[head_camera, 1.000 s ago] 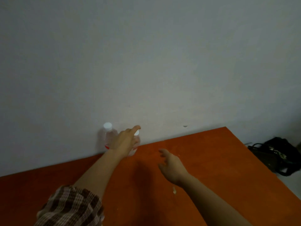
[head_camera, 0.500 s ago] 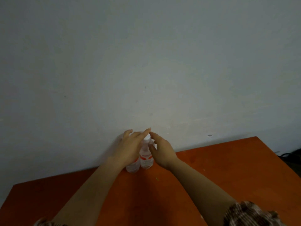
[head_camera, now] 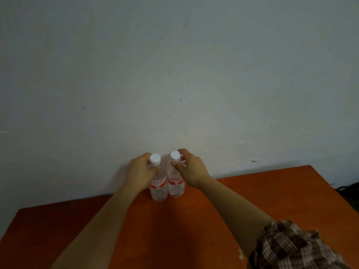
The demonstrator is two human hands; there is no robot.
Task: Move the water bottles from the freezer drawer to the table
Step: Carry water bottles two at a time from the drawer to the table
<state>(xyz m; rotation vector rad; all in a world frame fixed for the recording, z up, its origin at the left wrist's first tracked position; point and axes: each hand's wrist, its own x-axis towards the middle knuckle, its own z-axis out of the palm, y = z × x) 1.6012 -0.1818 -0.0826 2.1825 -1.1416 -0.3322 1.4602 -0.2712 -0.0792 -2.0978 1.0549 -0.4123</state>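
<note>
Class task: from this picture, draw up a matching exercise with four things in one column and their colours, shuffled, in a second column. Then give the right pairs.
Column A
1. table
2. left bottle's cap
3. sleeve
4. right bottle's label

Column B
a. red and white
b. plain white
c. orange
d. brown and pale checked

Pairs: 1-c, 2-b, 3-d, 4-a
</note>
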